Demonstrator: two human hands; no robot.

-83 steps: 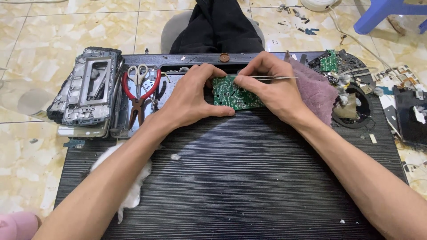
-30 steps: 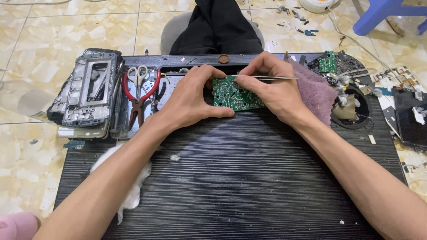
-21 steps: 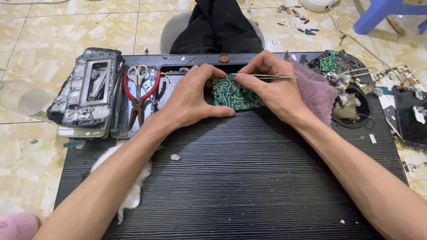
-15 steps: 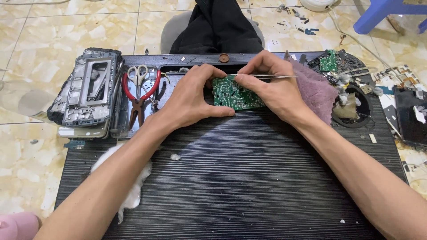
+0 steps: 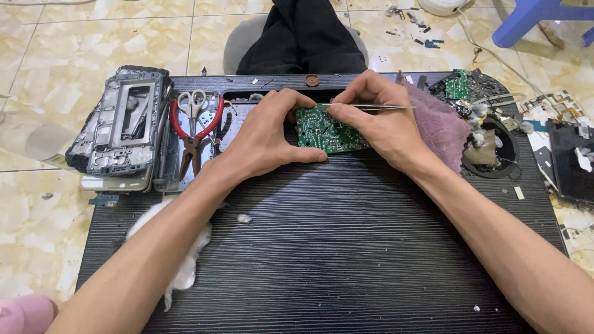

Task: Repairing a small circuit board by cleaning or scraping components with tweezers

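Left hand [image 5: 266,139]: fingers grasping green circuit board [image 5: 328,131], thumb along its 6 o'clock edge.
Right hand [image 5: 377,120]: pinching metal tweezers [image 5: 377,107], tips on board.
Pliers [image 5: 193,133]: 9 o'clock of board.

The counter [image 5: 346,247] is dark, matt and finely ribbed. The green circuit board [image 5: 328,131] looks glossy, and the tweezers [image 5: 377,107] are bright bare metal. A mauve cloth [image 5: 442,127] looks soft and napped; white cotton wool [image 5: 185,260] is fluffy. The floor tiles [image 5: 93,37] shine like marble.
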